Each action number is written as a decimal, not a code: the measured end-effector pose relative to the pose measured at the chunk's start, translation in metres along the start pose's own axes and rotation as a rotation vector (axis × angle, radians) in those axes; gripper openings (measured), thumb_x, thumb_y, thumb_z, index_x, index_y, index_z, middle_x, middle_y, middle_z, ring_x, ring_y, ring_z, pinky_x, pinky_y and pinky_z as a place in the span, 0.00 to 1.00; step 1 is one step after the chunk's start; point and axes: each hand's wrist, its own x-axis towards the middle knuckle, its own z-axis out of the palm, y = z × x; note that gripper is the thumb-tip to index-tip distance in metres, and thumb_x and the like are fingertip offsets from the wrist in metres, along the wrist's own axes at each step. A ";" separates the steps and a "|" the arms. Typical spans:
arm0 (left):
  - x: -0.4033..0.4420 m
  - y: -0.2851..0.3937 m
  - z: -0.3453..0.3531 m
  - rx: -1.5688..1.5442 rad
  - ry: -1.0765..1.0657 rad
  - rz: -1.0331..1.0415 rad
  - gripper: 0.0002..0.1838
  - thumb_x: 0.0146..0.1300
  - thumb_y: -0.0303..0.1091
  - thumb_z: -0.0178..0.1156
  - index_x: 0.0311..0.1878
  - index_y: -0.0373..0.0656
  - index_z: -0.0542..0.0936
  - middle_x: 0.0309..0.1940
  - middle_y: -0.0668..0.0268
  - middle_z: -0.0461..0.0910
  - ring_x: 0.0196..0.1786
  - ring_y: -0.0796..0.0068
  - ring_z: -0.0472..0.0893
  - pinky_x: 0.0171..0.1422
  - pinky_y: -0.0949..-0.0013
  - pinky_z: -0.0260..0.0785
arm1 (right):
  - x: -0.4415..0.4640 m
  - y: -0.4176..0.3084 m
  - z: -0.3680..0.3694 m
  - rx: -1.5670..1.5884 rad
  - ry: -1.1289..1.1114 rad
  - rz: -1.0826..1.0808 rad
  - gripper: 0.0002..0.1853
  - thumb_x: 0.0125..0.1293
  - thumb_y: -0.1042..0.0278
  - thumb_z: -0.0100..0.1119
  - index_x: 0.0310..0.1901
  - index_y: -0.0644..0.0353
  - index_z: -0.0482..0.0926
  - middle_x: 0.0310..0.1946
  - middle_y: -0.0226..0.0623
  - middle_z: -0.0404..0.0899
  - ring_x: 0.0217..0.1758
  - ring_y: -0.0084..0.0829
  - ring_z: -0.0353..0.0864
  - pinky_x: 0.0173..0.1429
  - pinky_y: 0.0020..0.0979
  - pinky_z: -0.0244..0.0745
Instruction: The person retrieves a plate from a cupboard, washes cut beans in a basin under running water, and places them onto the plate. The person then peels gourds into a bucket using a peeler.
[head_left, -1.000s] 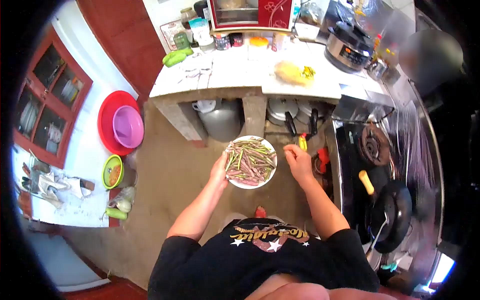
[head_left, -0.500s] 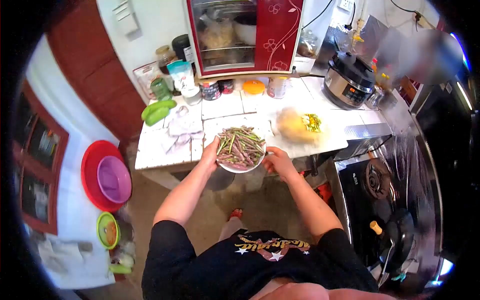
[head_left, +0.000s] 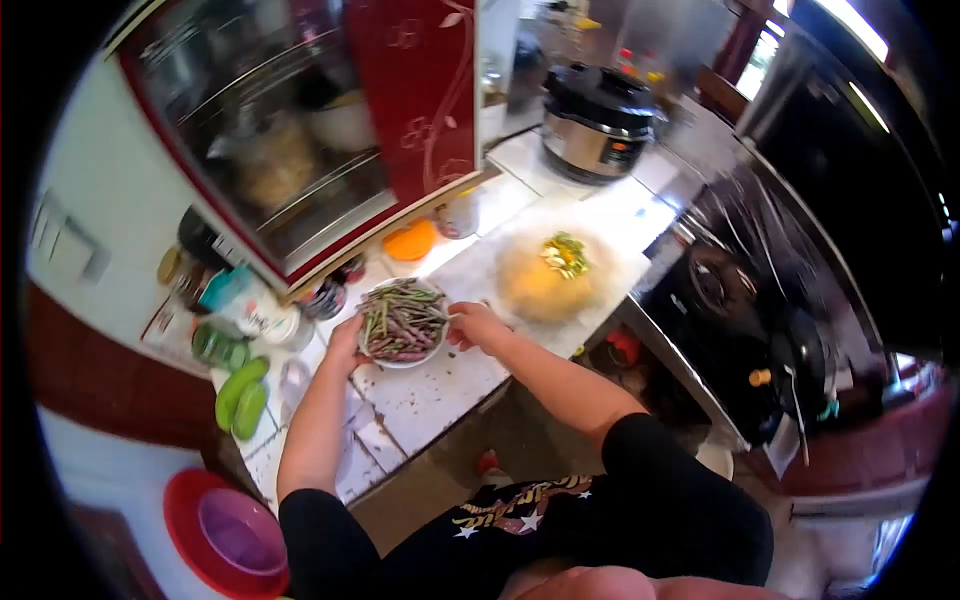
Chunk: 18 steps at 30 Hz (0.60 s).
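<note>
A white bowl (head_left: 408, 363) is heaped with cut green and purple bean pods (head_left: 403, 322). It is over the tiled counter, and whether it touches the top I cannot tell. My left hand (head_left: 346, 345) grips the bowl's left side, the thumb near the rim. On the opposite side, my right hand (head_left: 477, 328) has its fingers closed at the bowl's edge. Right of the bowl, a round chopping board (head_left: 540, 292) carries a small pile of chopped yellow, green and white pieces (head_left: 565, 256).
Green gourds (head_left: 242, 397) lie at the counter's left, near jars and a salt-like bag (head_left: 235, 295). A red cabinet (head_left: 425, 90) stands behind. An electric pressure cooker (head_left: 598, 125) sits at the back right. The gas stove (head_left: 722, 280) is to the right, basins (head_left: 225, 530) at lower left.
The bowl and both hands have moved forward from the counter's front edge to over its top. My view has turned right, bringing more of the stove side in.
</note>
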 end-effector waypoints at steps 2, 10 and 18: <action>-0.005 0.013 -0.001 0.051 -0.106 -0.057 0.21 0.62 0.48 0.50 0.50 0.42 0.72 0.43 0.56 0.75 0.36 0.57 0.80 0.24 0.53 0.75 | 0.004 0.002 0.000 0.026 -0.022 0.022 0.21 0.57 0.71 0.48 0.54 0.63 0.67 0.25 0.36 0.77 0.25 0.26 0.77 0.25 0.28 0.74; -0.009 0.023 -0.004 0.393 0.113 0.022 0.18 0.59 0.44 0.53 0.39 0.36 0.76 0.27 0.51 0.77 0.23 0.58 0.79 0.21 0.55 0.73 | 0.016 0.013 0.010 0.043 -0.002 0.035 0.22 0.57 0.73 0.47 0.56 0.61 0.63 0.27 0.38 0.77 0.24 0.28 0.77 0.25 0.27 0.73; -0.078 0.036 -0.069 1.055 0.471 0.695 0.09 0.52 0.39 0.53 0.28 0.45 0.79 0.22 0.59 0.78 0.27 0.62 0.79 0.32 0.57 0.71 | -0.041 -0.004 0.001 -0.104 0.077 -0.031 0.17 0.60 0.73 0.47 0.51 0.67 0.68 0.29 0.37 0.78 0.23 0.25 0.76 0.24 0.23 0.71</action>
